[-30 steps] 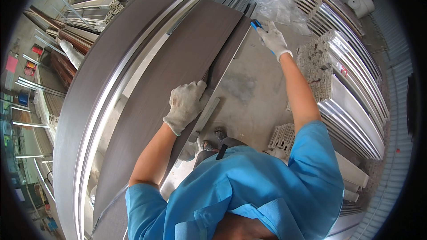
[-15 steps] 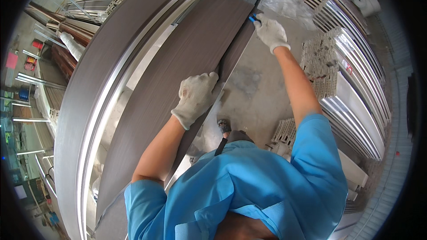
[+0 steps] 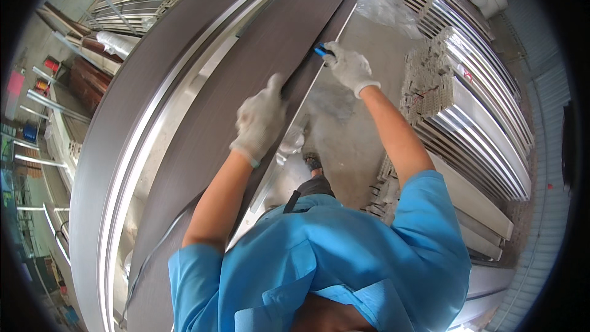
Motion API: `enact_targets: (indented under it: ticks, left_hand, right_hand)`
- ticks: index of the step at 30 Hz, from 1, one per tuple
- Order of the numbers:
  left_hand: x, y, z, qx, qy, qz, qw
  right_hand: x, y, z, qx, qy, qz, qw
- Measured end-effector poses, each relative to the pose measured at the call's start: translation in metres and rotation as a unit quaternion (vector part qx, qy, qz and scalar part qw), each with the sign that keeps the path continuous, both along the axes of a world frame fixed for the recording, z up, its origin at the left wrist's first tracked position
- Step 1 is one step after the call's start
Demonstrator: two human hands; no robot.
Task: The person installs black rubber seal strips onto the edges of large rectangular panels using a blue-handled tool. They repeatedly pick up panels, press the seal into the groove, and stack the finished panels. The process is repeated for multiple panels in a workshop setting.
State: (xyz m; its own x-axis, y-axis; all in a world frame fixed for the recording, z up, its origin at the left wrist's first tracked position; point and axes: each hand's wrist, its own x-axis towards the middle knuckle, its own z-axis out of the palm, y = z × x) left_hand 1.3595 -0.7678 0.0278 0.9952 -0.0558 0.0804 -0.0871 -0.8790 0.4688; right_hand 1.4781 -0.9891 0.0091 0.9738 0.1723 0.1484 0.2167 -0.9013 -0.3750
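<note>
In a white glove, my right hand point(image 3: 350, 69) is closed around a small blue tool point(image 3: 321, 50), held over the long edge of a brown panel point(image 3: 246, 61). The tool's working end is too small to make out. My left hand point(image 3: 261, 114), also gloved, is over the same panel nearer to me. Its fingers look curled, though slightly blurred, and anything within them is hidden. A dark narrow strip of panel point(image 3: 313, 61) runs along the right side, under the tool. Under my left forearm trails a thin grey strip point(image 3: 150, 255) that curls across the panel.
Another long dark panel point(image 3: 132, 110) with bright metal edges lies to the left. Crumpled clear plastic point(image 3: 378, 3) sits at the far end. Stacked hollow profiles point(image 3: 467, 104) line the right side, beyond a strip of concrete floor point(image 3: 350, 129).
My right hand has come toward me along the panel edge with the blue tool. My left hand has shifted slightly left, off the edge. More of the thin grey strip shows.
</note>
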Motion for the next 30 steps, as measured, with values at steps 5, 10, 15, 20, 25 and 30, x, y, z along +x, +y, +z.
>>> enact_targets:
  ticks: [5, 10, 15, 20, 25, 30]
  left_hand:
    - [-0.119, 0.063, 0.01, 0.093, -0.033, 0.065, 0.993]
    - [-0.158, 0.056, -0.001, 0.1, -0.013, 0.057, 0.993]
    - [-0.17, 0.062, -0.001, 0.068, -0.006, 0.056, 0.996]
    - [-0.179, 0.078, 0.003, 0.048, 0.024, 0.014, 0.998]
    - [-0.178, 0.088, -0.008, 0.053, -0.058, -0.084, 0.993]
    - [-0.175, 0.095, -0.019, 0.033, -0.111, -0.14, 0.983]
  right_hand:
    - [0.003, 0.007, -0.003, -0.011, 0.046, -0.051, 0.998]
    - [0.01, 0.001, -0.002, 0.011, 0.052, -0.081, 0.995]
    - [0.051, -0.023, -0.009, -0.004, 0.012, -0.123, 0.992]
    - [0.082, -0.026, -0.011, -0.001, -0.006, -0.104, 0.995]
    - [0.074, -0.009, 0.001, -0.079, -0.011, -0.098, 0.992]
    - [0.023, 0.014, -0.002, -0.084, -0.044, -0.084, 0.992]
